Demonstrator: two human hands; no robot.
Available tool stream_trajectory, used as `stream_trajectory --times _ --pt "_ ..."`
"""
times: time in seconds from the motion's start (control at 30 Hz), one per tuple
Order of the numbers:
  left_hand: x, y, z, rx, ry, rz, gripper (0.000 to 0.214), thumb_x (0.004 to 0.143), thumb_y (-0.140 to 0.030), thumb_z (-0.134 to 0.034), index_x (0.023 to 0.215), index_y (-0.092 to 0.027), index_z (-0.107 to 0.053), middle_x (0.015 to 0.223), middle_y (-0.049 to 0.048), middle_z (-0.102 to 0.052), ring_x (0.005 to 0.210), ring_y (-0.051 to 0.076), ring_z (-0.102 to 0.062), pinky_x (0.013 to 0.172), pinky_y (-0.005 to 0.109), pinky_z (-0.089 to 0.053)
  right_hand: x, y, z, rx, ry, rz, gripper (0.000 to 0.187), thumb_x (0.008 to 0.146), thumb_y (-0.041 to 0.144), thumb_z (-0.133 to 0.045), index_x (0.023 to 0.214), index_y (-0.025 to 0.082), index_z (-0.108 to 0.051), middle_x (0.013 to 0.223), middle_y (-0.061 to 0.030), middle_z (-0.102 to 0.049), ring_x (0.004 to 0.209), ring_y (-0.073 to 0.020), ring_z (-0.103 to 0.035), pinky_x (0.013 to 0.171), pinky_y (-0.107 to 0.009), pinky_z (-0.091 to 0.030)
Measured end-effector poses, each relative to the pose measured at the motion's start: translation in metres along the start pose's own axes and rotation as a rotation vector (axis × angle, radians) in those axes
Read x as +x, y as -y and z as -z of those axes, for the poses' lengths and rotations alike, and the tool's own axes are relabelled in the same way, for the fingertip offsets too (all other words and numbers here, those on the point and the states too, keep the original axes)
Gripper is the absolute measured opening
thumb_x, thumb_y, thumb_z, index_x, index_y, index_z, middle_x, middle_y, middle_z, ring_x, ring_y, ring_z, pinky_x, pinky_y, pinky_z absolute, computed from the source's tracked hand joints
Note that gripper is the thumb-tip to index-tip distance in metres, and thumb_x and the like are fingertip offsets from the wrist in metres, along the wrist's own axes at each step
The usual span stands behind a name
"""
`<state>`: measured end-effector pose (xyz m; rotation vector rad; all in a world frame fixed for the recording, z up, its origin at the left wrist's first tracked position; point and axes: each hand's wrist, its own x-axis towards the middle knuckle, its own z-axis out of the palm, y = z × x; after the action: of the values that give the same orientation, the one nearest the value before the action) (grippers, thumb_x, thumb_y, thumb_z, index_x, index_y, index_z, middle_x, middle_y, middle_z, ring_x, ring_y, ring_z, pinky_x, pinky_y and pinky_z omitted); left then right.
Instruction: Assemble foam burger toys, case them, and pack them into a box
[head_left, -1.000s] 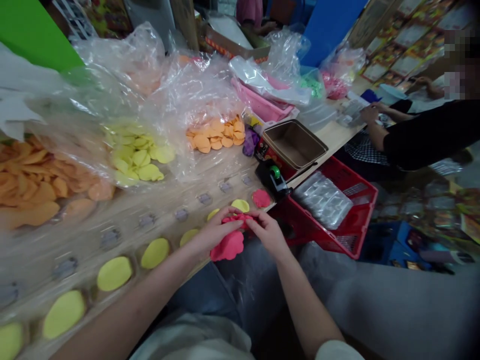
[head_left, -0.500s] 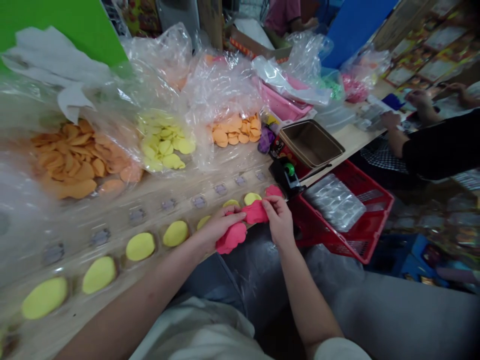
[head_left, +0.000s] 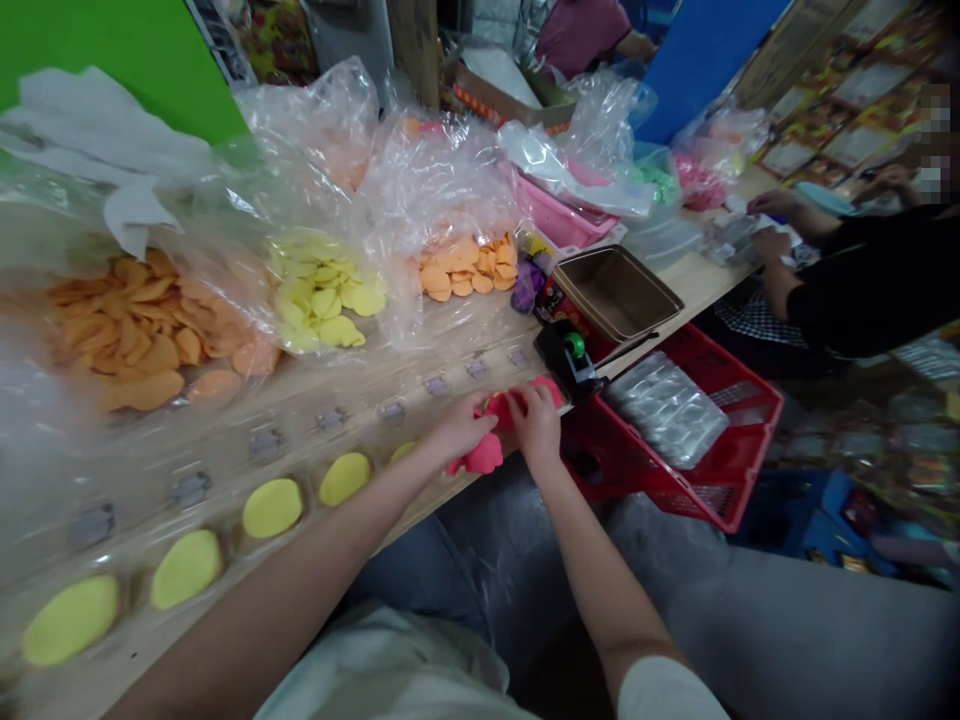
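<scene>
My left hand (head_left: 459, 428) and my right hand (head_left: 535, 420) meet at the table's near edge, both closed on soft pink pieces (head_left: 484, 456). One pink piece hangs below my left hand, another lies between my fingers by the right end of a clear plastic tray (head_left: 225, 470). A row of the tray's pockets holds several flat yellow pieces (head_left: 271, 507). A further pink piece (head_left: 553, 388) lies in the pocket just beyond my right hand.
Clear bags of orange pieces (head_left: 135, 320), yellow pieces (head_left: 322, 295) and more orange pieces (head_left: 465, 268) stand behind the tray. A brown box (head_left: 616, 290), a black tape dispenser (head_left: 570, 358) and a red basket (head_left: 690, 420) are to the right. Another person in black (head_left: 862, 290) works at far right.
Both hands moved away from me and up onto the tray's right end, carrying the pink pieces. The camera view shifted slightly.
</scene>
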<state>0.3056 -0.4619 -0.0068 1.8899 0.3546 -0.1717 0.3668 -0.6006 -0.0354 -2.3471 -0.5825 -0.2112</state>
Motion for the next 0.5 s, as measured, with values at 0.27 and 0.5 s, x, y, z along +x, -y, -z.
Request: stream_trajectory --times 0.27,0.5 --pt "-0.038 -0.013 0.001 0.442 0.034 -0.232 0.052 0.079 -0.015 -0.045 0.13 -0.014 -0.041 0.139 0.011 -0.04 0.124 0.023 -0.041 0.103 0.035 -0.033 -0.002 -0.006 -0.007 -0.116 -0.095 0.175 0.022 0.089 0.028 -0.045 0.093 0.017 -0.064 0.089 -0.0097 -0.057 0.087 -0.0193 -0.054 0.079 -0.033 -0.048" --pt "-0.036 -0.019 -0.014 0.86 0.14 -0.21 0.056 0.077 -0.01 -0.044 0.132 -0.006 -0.037 0.141 0.0173 -0.037 0.111 0.028 -0.053 0.085 0.037 -0.047 -0.03 -0.007 0.015 -0.273 -0.057 0.256 0.03 0.089 0.02 -0.041 0.114 0.01 -0.056 0.113 -0.0148 -0.058 0.111 -0.0229 -0.047 0.096 -0.04 -0.041"
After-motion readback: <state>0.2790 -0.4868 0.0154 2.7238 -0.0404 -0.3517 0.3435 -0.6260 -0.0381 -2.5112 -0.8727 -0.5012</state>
